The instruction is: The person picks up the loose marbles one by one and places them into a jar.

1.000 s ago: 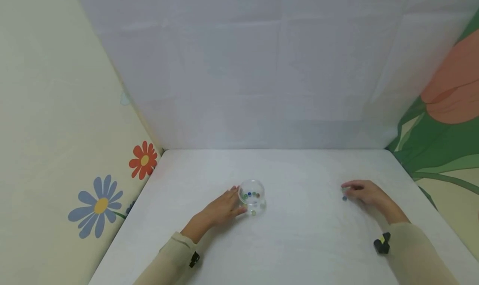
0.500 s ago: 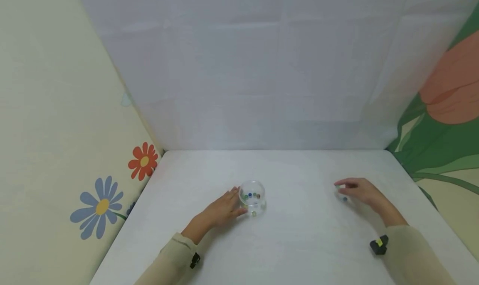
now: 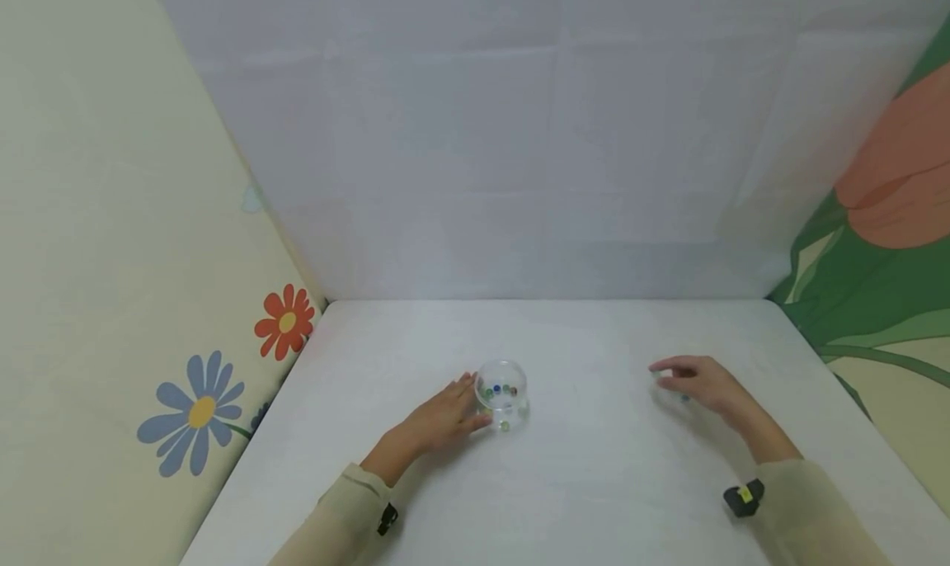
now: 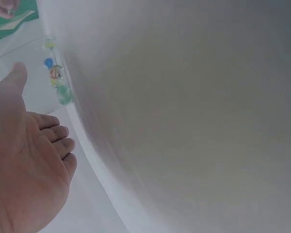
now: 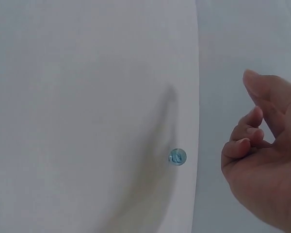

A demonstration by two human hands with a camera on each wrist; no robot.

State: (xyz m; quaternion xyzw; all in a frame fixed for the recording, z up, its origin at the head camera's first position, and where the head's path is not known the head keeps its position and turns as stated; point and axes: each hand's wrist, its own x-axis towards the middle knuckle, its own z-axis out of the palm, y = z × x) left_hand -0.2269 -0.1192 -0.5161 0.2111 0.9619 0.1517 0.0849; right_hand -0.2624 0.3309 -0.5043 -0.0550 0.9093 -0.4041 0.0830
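In the head view, a clear round cup (image 3: pixel 501 384) with several coloured glass marbles at its bottom stands on the white table. My left hand (image 3: pixel 443 416) rests at its left side, fingers extended and thumb in front; the left wrist view shows the thumb before the clear wall and the marbles (image 4: pixel 56 73). Off to the right, my right hand (image 3: pixel 701 382) is above the table, pinching a small pale greenish marble (image 3: pixel 656 374) between thumb and index finger. Below that hand a bluish marble (image 5: pixel 177 157) lies on the cloth.
A white cloth covers the table (image 3: pixel 579 483), and a white sheet (image 3: pixel 519 137) hangs behind it. Flower-patterned fabric borders both sides. A small black device (image 3: pixel 744 497) sits at the right cuff, another (image 3: pixel 387 518) at the left.
My right hand has lifted the pale marble off the table beside the bluish one and carried it a little to the left. The left hand and the cup have stayed in place.
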